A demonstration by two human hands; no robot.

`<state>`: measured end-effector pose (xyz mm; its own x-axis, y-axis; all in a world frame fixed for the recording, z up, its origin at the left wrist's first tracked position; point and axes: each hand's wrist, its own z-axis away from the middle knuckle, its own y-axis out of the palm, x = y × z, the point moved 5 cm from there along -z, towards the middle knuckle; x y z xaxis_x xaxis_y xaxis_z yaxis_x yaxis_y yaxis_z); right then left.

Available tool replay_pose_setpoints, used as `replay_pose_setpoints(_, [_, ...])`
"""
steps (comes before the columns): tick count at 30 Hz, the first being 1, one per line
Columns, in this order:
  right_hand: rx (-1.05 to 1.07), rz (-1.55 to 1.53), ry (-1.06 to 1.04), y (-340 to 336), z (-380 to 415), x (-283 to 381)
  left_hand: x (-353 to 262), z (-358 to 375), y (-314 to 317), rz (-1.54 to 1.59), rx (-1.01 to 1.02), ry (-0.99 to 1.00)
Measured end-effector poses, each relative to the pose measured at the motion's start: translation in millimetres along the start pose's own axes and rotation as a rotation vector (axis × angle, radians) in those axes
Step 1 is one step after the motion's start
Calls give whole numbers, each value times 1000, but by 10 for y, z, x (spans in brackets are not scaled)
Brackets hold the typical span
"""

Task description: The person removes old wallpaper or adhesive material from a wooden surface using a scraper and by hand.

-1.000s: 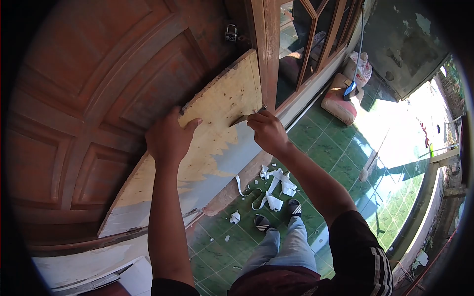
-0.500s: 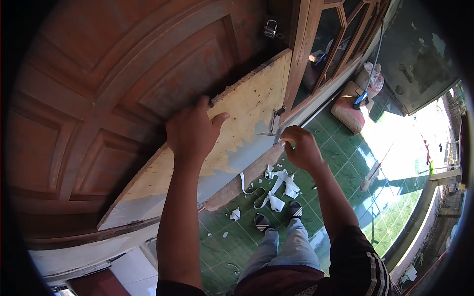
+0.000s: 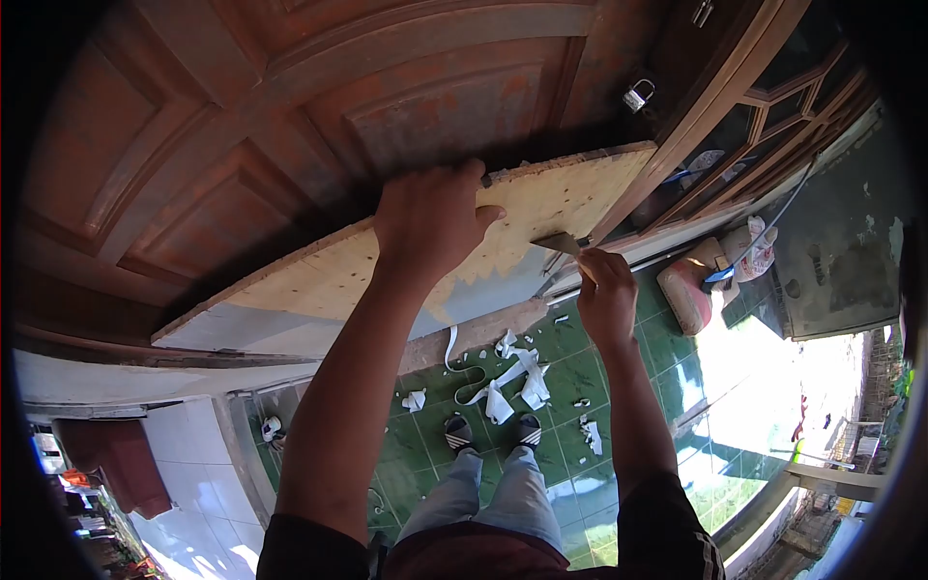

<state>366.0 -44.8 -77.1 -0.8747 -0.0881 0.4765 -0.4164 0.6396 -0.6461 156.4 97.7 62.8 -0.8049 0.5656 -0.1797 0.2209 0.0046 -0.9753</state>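
A wooden board (image 3: 570,193) leans against the door, its face bare pale wood above and a grey-white layer (image 3: 498,298) with a ragged edge below. My left hand (image 3: 430,227) grips the board's upper edge, fingers over the back and thumb along the front. In my right hand (image 3: 607,295) is a scraper (image 3: 559,244), held by its handle. Its flat metal blade points left and overlaps the bare wood near the board's right end. Peeled white strips (image 3: 522,377) and small scraps lie on the floor beneath.
Behind the board stands a brown panelled door (image 3: 435,106) with a padlock (image 3: 638,95). A filled sack (image 3: 691,285) and a blue-headed long-handled tool (image 3: 720,275) are at the right by the wall. My sandalled feet (image 3: 459,433) stand on green tiles close to the scraps.
My right hand has turned the scraper, so its blade now shows flat and sits higher on the board. The left hand keeps its hold while the view has swung round.
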Motion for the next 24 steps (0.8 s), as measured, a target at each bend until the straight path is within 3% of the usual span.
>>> replay_pose_setpoints(22, [-268, -46, 142, 89, 372, -259, -10, 8, 72, -83, -83, -9])
replay_pose_setpoints(24, [-209, -44, 102, 46, 337, -291, -11, 9, 65, -87, -100, -6])
